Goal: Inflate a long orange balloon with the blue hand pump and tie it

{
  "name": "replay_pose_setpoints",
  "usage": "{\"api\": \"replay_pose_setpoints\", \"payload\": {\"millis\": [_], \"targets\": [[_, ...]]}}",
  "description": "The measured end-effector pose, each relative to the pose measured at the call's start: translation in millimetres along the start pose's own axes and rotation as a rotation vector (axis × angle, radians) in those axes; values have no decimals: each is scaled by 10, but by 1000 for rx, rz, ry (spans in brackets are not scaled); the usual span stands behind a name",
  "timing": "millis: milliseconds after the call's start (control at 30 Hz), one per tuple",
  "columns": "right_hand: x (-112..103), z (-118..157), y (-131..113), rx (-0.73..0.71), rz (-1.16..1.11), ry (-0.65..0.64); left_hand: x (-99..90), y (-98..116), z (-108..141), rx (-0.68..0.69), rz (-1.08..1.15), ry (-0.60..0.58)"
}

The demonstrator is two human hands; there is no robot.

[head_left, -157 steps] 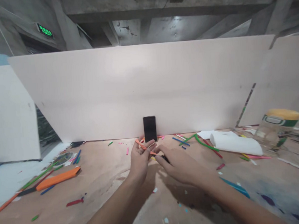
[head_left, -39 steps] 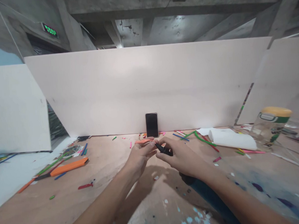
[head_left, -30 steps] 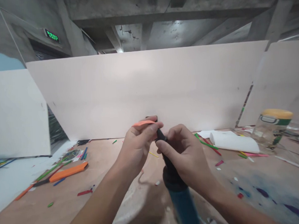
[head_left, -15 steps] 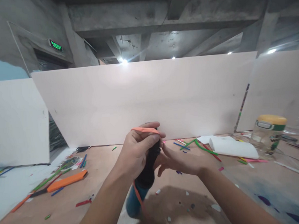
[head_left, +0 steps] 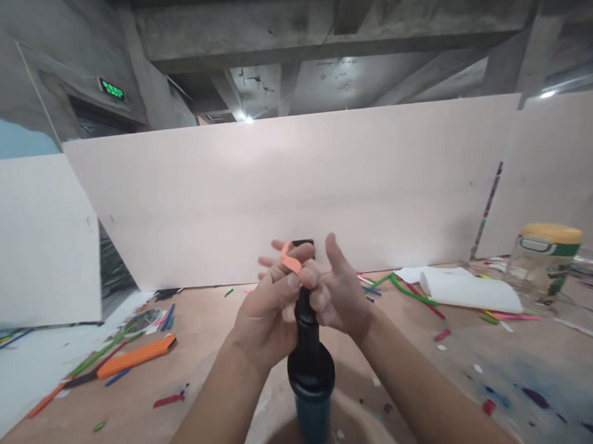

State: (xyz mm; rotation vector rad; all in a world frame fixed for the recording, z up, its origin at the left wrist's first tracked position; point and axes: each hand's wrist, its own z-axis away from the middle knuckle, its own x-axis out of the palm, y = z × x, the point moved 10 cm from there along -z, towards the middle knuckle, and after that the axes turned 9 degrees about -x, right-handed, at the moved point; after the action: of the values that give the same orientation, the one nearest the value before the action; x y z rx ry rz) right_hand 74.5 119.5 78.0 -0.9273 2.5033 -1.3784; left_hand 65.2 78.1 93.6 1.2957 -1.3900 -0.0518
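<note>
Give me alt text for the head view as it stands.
Both hands, left hand and right hand, pinch a limp orange balloon on the black nozzle of a blue hand pump above a littered wooden table.

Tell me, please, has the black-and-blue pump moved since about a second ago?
Yes. The pump lay low on the table under the right hand; now it stands raised between both hands, its tip before the phone at the board.

The room is dim. A small bright lamp (head_left: 248, 118) shines above the left hand (head_left: 266, 310). The white board (head_left: 295, 189) behind glows softly. Edges bend and blur. Soft shadows fall under both hands.
</note>
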Motion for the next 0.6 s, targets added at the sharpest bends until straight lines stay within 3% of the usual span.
{"api": "replay_pose_setpoints", "payload": {"millis": [100,167,400,600], "targets": [[-159,11,-201,-64,-41,189,-21,12,-12,1,-34,13],[-274,52,-344,-138,61,266,-89,56,-10,26,-68,71],[-213,300,-914,-398,650,302,-174,128,47,112,-201,261],[-21,423,-1141,-451,882,251,-165,170,134,217,-323,333]]}}
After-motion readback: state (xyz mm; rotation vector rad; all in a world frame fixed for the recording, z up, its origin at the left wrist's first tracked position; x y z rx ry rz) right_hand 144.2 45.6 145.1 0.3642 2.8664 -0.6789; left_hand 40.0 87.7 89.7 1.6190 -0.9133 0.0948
